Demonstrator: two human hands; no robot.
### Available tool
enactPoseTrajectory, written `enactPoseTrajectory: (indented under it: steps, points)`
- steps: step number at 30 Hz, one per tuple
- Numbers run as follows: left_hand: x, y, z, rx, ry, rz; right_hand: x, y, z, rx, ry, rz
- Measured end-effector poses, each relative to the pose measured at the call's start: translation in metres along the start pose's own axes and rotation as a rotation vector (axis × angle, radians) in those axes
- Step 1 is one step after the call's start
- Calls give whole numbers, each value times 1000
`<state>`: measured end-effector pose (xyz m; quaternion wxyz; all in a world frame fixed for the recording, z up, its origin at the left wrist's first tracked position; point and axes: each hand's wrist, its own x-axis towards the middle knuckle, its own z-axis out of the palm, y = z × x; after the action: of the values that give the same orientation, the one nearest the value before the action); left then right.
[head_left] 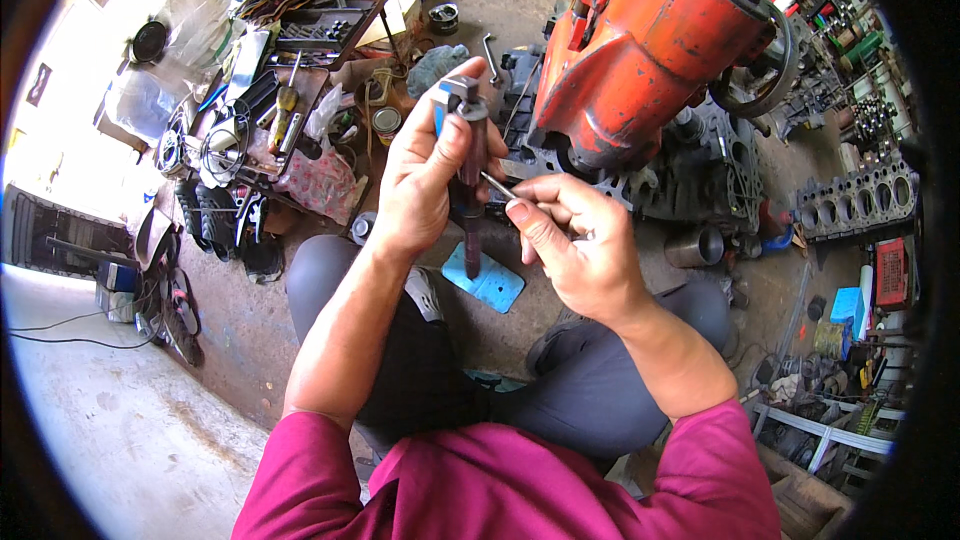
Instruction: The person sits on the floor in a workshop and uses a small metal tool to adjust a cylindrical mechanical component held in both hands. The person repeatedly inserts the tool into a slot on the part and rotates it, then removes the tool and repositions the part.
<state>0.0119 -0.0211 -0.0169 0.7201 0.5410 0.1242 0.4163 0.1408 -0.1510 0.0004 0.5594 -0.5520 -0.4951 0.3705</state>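
Seated low in a cluttered workshop, a person in a magenta shirt has the left hand (415,175) wrapped around a dark metal shaft (472,195), thumb pressed along it, while the right hand (578,240) pinches a thin metal rod (498,185) between thumb and forefinger. The step in hand appears to be working the rod at the shaft's side; from here the fingers hide the contact, so I cannot tell whether its tip sits in a hole or merely rests on the metal. The next move seems to call for a firm left grip and a light, well-aimed right pinch. The shaft runs through the left hand, just left of the right fingertips, a blue-and-silver piece (452,95) near its head; its other end reaches back toward the lap, above a blue pad (497,290). Beyond the right hand looms an orange machine housing (645,50).
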Motion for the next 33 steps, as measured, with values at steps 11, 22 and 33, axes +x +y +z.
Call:
enactPoseTrajectory:
  steps: [11,22,33]
  points:
    - [5,-8,0,-408,138,-108,-2,-19,-9,195,96,28]
    - [2,-24,13,-682,155,-231,13,1,-11,693,101,-224]
    - [0,-36,28,-640,272,-329,14,5,-2,725,121,-261]
